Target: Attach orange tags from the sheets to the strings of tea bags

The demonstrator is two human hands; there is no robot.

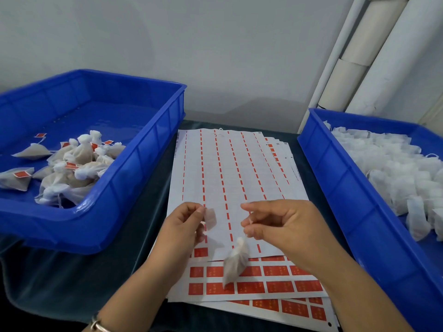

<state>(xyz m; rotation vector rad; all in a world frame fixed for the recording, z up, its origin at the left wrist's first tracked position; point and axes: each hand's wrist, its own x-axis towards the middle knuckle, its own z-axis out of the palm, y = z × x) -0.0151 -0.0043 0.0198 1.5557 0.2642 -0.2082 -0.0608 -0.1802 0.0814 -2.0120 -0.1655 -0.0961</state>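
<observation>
A stack of tag sheets [239, 168] lies in the middle; the top sheet is mostly peeled, with orange tags [275, 270] left in its lower rows. My left hand [184, 224] pinches a small pale tag [210, 218], seen from its back, above the sheet. My right hand [282, 224] pinches the string of a tea bag [236, 262], which dangles blurred below my fingers. The two hands are a short gap apart.
A blue tray [134, 168] at the left holds several tea bags with orange tags [72, 161]. Another blue tray [335, 178] at the right is filled with untagged white tea bags [395, 168]. White tubes [374, 51] lean against the wall behind. A dark cloth covers the table.
</observation>
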